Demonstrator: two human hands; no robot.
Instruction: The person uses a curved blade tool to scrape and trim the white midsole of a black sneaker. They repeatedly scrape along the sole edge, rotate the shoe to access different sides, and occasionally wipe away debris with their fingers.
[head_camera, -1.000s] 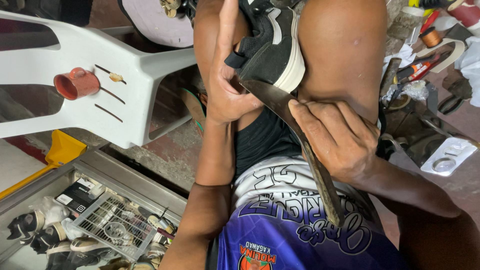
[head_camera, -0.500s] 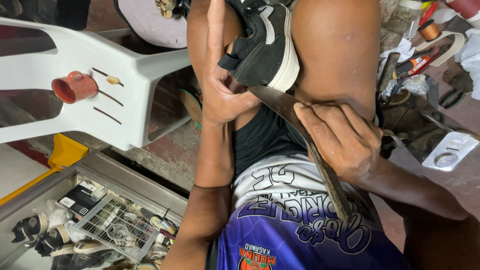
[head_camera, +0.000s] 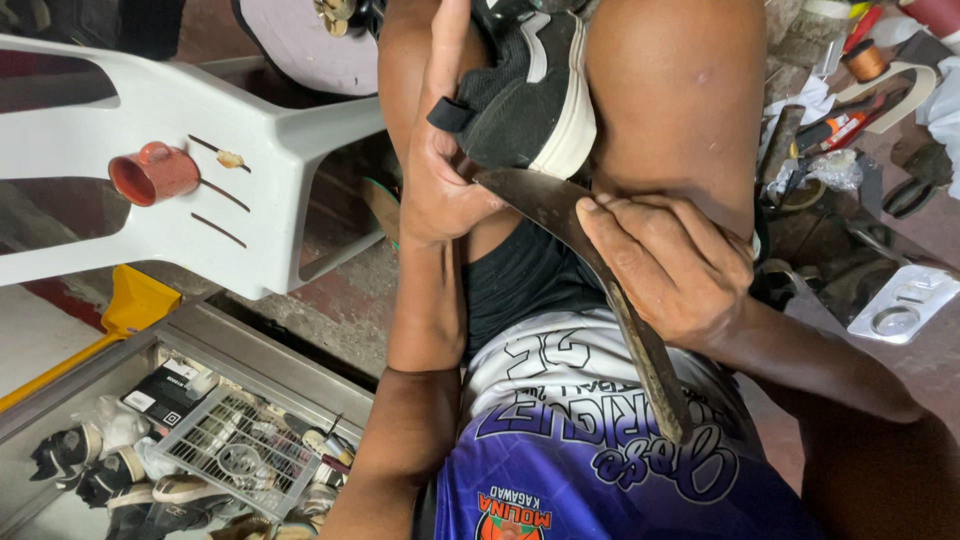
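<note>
A black fabric sneaker with a white stripe and a thick cream rubber sole (head_camera: 530, 95) is wedged heel-down against the person's bare thigh (head_camera: 680, 100), and everything else can be placed from it. The left hand (head_camera: 445, 185) is closed around the shoe's heel end from the left side, the thumb running up along the black upper and the fingers curled beneath, so the shoe is held firmly. Just below the sole, a long, dark, worn metal blade with a curved broad tip (head_camera: 590, 270) has its tip touching the sole's lower edge; the blade slants down and to the right, away from the shoe, across the person's purple and white printed jersey (head_camera: 590, 440). The right hand (head_camera: 665, 265) is wrapped tightly around the middle of the blade, fingertips pressing on its flat face close beneath the shoe. To the left of the shoe stands a white plastic chair (head_camera: 250, 130) with a small red cup (head_camera: 152, 173) lying on its seat. Well below and left of the shoe, a metal-framed case (head_camera: 200, 335) holds small shoes and a white wire rack (head_camera: 240, 455). To the right of the shoe, assorted tools and scraps (head_camera: 850, 120) litter the floor.
</note>
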